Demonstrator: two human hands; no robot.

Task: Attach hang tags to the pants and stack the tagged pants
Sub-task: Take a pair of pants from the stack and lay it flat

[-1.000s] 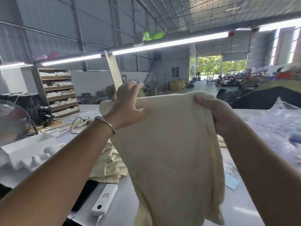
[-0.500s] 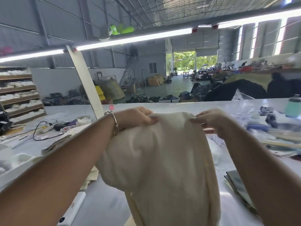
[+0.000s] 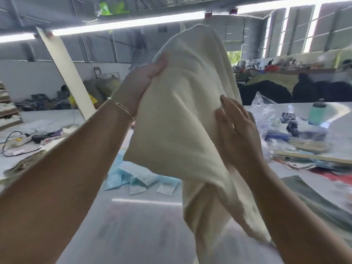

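A teal bottle (image 3: 316,114) stands at the table's (image 3: 133,225) far right, beside crumpled clear plastic bags (image 3: 266,111). Black cables (image 3: 17,141) trail across the left end — behind them a slanted cream post (image 3: 64,73). Overhead, a tube light (image 3: 127,23) glows.

One head-worn wide-angle view looks forward and slightly down, close over the table (image 3: 144,225).

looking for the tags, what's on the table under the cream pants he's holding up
Light blue tags lie scattered on the table below the cream pants. The hanging cloth hides the table behind it, so more tags there cannot be ruled out.
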